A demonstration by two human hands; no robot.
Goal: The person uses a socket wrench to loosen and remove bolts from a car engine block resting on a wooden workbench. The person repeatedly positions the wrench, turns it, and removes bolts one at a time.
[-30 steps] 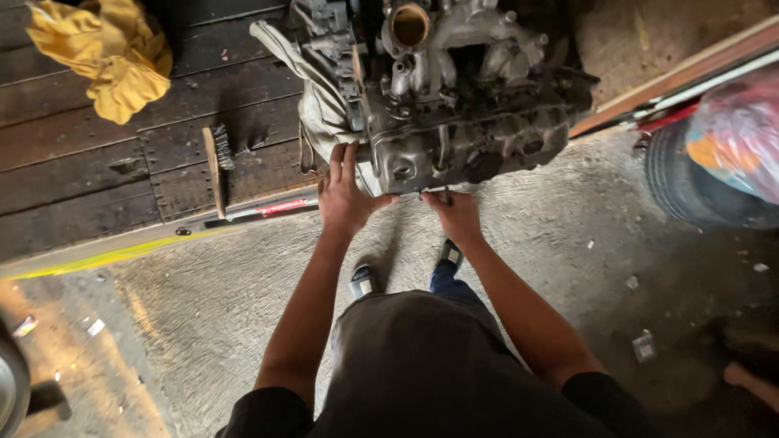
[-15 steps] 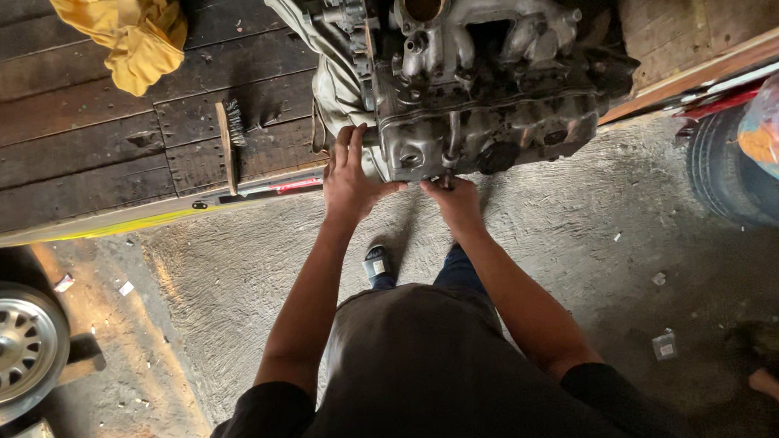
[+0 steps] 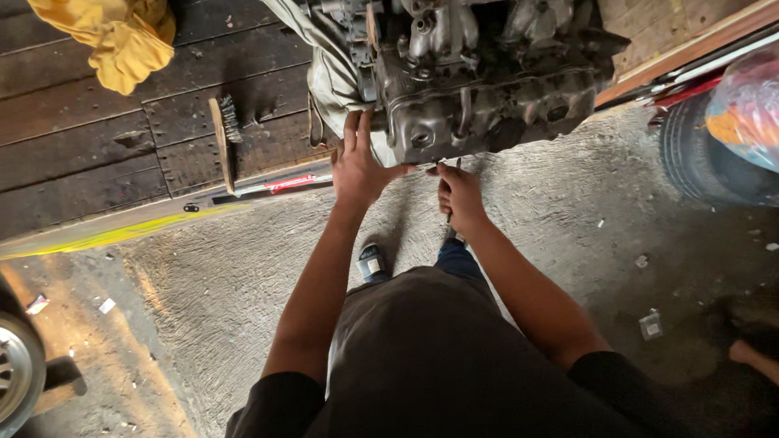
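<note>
At the far left a car wheel (image 3: 0, 375) sits at the edge of view on the rough concrete floor (image 3: 236, 276), and above it a dark wooden platform (image 3: 67, 144) carries a crumpled yellow cloth (image 3: 115, 34) and a wire brush (image 3: 224, 134) lying near the boards' front edge. The left hand (image 3: 359, 166) is spread flat, fingers apart and pointing up, pressed against the lower left corner of the engine (image 3: 479, 78) — a grimy grey metal block that rests on the platform's edge, with a pale rag (image 3: 328, 70) draped beside it on the left. Just to the right, the right hand (image 3: 460, 195) is curled shut around a thin dark tool (image 3: 451, 191), its upper end reaching to the engine's bottom edge; what kind of tool it is cannot be told. Both arms stretch forward from the person's dark shirt, and a shoe (image 3: 372, 263) shows on the floor between them. Further right, a black tyre (image 3: 707, 160) lies on the ground with a pink and orange plastic bag (image 3: 761, 107) on top of it.
</note>
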